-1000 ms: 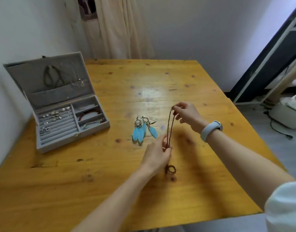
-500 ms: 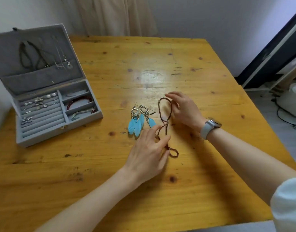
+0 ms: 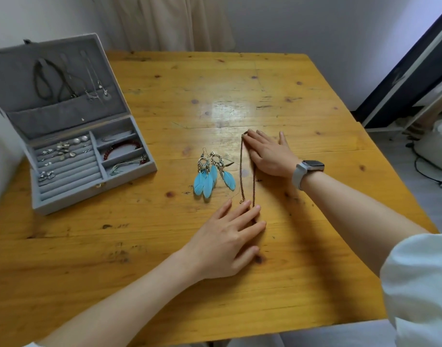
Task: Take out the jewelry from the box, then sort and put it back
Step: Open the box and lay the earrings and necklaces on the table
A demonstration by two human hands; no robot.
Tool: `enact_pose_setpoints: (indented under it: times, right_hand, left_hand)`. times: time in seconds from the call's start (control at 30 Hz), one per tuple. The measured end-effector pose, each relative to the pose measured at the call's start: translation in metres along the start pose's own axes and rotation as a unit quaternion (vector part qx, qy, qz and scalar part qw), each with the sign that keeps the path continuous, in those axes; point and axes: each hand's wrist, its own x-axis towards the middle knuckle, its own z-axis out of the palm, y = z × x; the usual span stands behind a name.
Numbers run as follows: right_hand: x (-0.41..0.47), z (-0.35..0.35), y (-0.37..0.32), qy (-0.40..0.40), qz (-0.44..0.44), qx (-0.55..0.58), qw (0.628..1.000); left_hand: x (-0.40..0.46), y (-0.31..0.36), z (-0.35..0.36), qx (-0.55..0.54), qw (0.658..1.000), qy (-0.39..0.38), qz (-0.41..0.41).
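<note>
A thin brown beaded necklace lies stretched in a long narrow loop on the wooden table. My right hand lies flat with straight fingers touching the loop's far end. My left hand lies flat with its fingertips on the loop's near end. A pair of blue feather earrings lies just left of the necklace. The grey jewelry box stands open at the left, with several rings and earrings in its slots, a red bracelet, and necklaces hanging in the lid.
A wall runs along the left behind the box. A curtain hangs beyond the table's far edge. At the right, past the table edge, stand a dark frame, a white appliance and a cable on the floor.
Both hands lowered the necklace from hanging in the air onto the table and spread it out straight. The fingers went from pinching it to lying flat on its ends.
</note>
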Motion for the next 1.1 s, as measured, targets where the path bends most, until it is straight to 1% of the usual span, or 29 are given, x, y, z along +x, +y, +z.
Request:
enact_pose_setpoints:
  times: [0.07, 0.13, 0.2, 0.27, 0.37, 0.47, 0.53, 0.63, 0.77, 0.87, 0.93, 1.0, 1.1]
  right_hand:
    - [0.001, -0.002, -0.002, 0.016, -0.002, 0.031, 0.999]
    - [-0.003, 0.0, -0.004, 0.054, -0.01, 0.071, 0.996]
    - [-0.009, 0.003, -0.005, 0.079, -0.026, 0.077, 0.994]
    - [-0.014, 0.006, -0.006, 0.061, -0.039, 0.059, 0.996]
    - [-0.017, 0.01, -0.008, 0.003, -0.039, 0.008, 0.999]
    - [-0.017, 0.008, -0.012, -0.012, -0.039, -0.006, 0.999]
    - [-0.017, 0.003, -0.017, 0.012, -0.039, 0.015, 0.999]
    - [-0.017, -0.009, -0.03, 0.072, -0.041, 0.071, 0.994]
    - [-0.006, -0.034, -0.056, 0.133, -0.081, 0.108, 0.982]
    - [0.013, -0.058, -0.089, 0.159, -0.106, 0.123, 0.974]
    - [0.029, -0.074, -0.117, 0.185, -0.131, 0.134, 0.965]
    - [0.047, -0.087, -0.146, 0.205, -0.156, 0.154, 0.954]
    - [0.075, -0.101, -0.191, 0.214, -0.181, 0.192, 0.941]
  left_hand:
    - [-0.003, 0.0, -0.001, -0.001, 1.0, -0.001, 0.012]
    - [-0.006, -0.001, -0.002, -0.002, 1.0, 0.009, 0.015]
    - [-0.006, -0.002, -0.003, 0.001, 1.0, 0.018, 0.006]
    - [-0.005, -0.004, -0.001, -0.005, 1.0, 0.003, -0.006]
    - [-0.005, -0.003, 0.002, -0.005, 1.0, -0.017, -0.008]
    - [-0.004, -0.004, 0.001, -0.016, 1.0, -0.011, -0.006]
    - [-0.005, -0.008, -0.003, -0.023, 1.0, 0.005, -0.004]
    - [-0.006, -0.018, -0.014, -0.018, 0.999, 0.04, -0.006]
    - [-0.008, -0.046, -0.046, 0.009, 0.995, 0.097, -0.025]
    - [-0.015, -0.085, -0.081, 0.036, 0.989, 0.13, -0.068]
    - [-0.025, -0.118, -0.107, 0.051, 0.978, 0.166, -0.116]
    - [-0.038, -0.153, -0.132, 0.07, 0.958, 0.216, -0.178]
    - [-0.061, -0.203, -0.164, 0.101, 0.913, 0.269, -0.289]
